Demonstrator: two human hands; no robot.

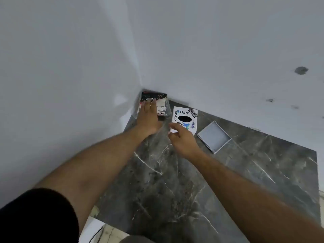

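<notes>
Head view: your left hand [148, 120] presses straight fingers flat on the black-and-white wrapped soap packet [160, 102], in the far corner of the dark marble table [175, 190].
Beside it: your right hand [184, 140] curls loosely at the white sticker card [186, 116]; whether it pinches the card, I cannot tell.
Risk: the glossy wrap may slide under your palm; the card may bend.
Count: one packet, one card, one shallow grey square tray [214, 136].

Just a black short sleeve [38, 218] on the left upper arm, forearms bare down to the left hand [148, 118] and right hand [184, 139].
</notes>
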